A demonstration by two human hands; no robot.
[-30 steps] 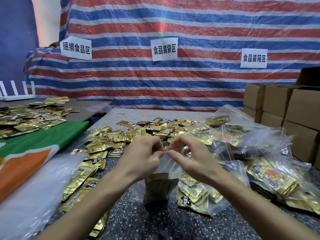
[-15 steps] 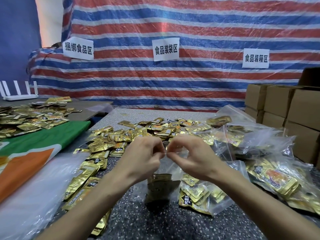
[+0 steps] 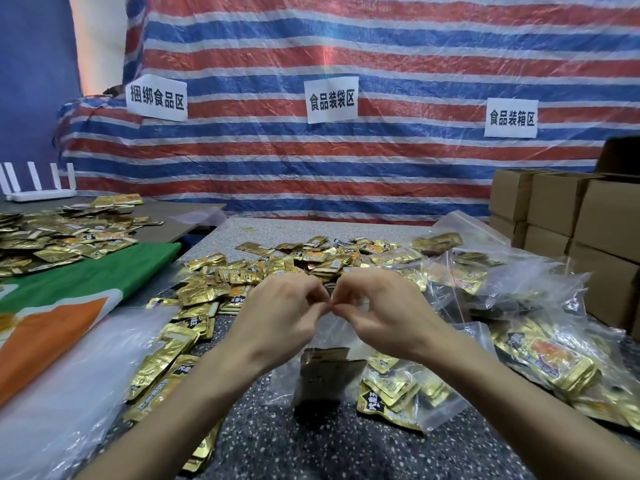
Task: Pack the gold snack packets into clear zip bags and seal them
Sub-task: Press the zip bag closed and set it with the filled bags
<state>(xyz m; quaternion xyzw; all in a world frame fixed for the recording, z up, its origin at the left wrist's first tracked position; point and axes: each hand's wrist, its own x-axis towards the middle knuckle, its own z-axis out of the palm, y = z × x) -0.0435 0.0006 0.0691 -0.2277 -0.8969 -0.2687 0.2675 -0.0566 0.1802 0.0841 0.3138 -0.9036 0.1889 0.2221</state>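
Note:
My left hand (image 3: pixel 280 313) and my right hand (image 3: pixel 384 310) meet at the centre, fingertips almost touching, and pinch the top edge of a clear zip bag (image 3: pixel 329 372). The bag hangs below them over the speckled table (image 3: pixel 311 445) with gold snack packets inside. Loose gold packets (image 3: pixel 277 261) are heaped behind and to the left of my hands. Several filled clear bags (image 3: pixel 540 362) lie to the right.
Cardboard boxes (image 3: pixel 588 216) are stacked at the right edge. A green and orange cloth (image 3: pixel 62 299) and a sheet of clear plastic (image 3: pixel 59 393) lie at the left, with more gold packets (image 3: pixel 52 233) on a grey table behind. A striped tarp (image 3: pixel 346 161) closes the back.
My two hands have drawn together along the bag's top edge until the fingertips nearly touch. The bag hangs in the same place.

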